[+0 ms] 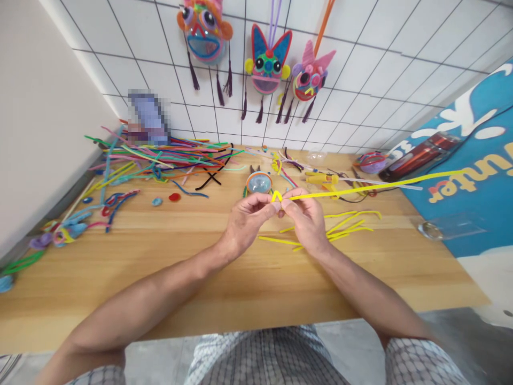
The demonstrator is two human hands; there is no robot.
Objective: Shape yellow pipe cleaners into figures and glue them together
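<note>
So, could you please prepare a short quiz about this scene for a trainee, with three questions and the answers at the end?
1. True or false: the left hand is holding the red flask.
2. How many masks hang against the wall?
A) two
B) three
C) four
3. Fill in the blank: the long end of the yellow strip extends out past the ____.

Key:
1. False; it pinches the yellow strip, near a part bent into a small peak.
2. B
3. right hand
</note>
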